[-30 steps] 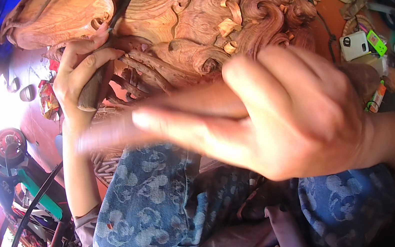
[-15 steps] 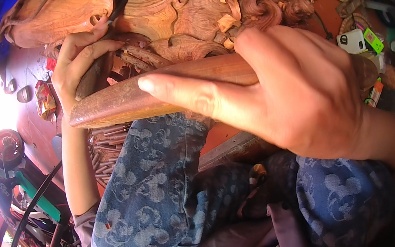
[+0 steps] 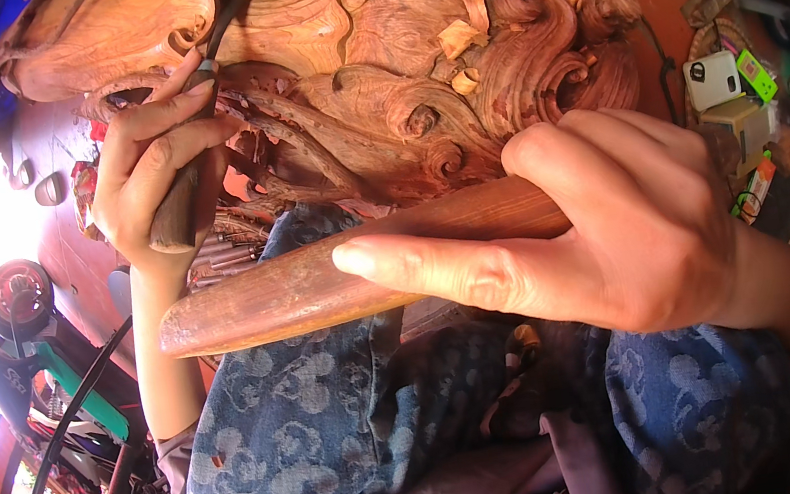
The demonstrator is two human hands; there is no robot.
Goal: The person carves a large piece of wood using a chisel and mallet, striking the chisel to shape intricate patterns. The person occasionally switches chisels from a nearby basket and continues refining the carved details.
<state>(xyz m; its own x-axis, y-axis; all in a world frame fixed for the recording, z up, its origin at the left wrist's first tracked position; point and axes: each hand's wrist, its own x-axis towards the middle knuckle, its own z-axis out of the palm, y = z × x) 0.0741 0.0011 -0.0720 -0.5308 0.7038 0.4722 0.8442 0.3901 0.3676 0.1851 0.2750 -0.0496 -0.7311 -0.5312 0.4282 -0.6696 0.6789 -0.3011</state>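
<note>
Clasping wooden club in right grip, near middle: likely heavy, stiff, slick where worn; best held toward right end. Holding chisel in left grip, far left, by wooden carving; probably light, rigid, safest held by its wood.

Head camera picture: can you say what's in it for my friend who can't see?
A person's right hand holds a thick wooden bar, while the left hand holds a wooden-handled tool at a swirling wood carving. Curled shavings lie on the carving.
</note>
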